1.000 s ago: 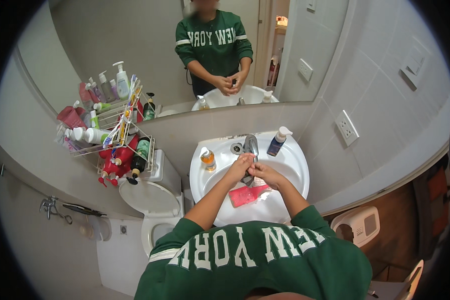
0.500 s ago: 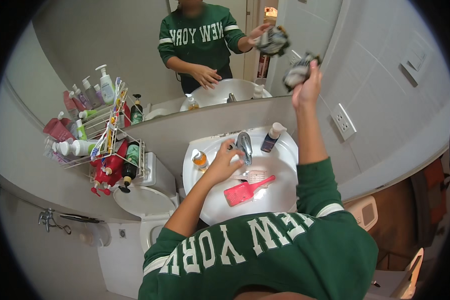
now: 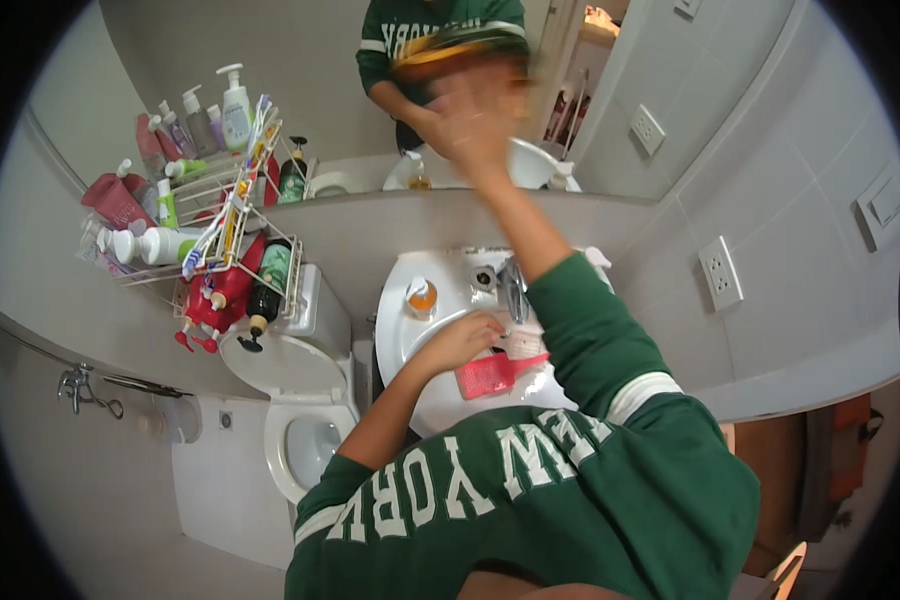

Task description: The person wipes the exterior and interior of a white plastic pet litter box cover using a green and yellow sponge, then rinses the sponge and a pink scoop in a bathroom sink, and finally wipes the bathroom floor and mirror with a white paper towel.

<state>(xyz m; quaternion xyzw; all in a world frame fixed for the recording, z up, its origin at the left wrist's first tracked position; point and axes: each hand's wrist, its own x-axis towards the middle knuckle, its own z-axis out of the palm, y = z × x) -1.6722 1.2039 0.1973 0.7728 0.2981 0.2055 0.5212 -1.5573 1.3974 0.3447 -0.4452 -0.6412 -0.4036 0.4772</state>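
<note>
Reaching, L hand (image 3: 460,341) nr pink scoop (image 3: 484,376); R hand (image 3: 475,120) blurred, nr mirror (image 3: 300,75)

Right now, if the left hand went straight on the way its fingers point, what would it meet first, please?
The left hand would probably meet the metal faucet first, though depth is unclear in this view.

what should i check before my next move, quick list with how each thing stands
1. Right hand has a sure grip: cannot tell, the hand and the colours around it are blurred.
2. Left hand is free: cannot tell, what lies under its fingers is hidden.
3. Pink scoop lies inside the sink: ok.
4. Orange pump bottle stands upright: ok.
5. Toilet lid is down: not ok, it is up.
6. Tap is off: cannot tell.
</note>
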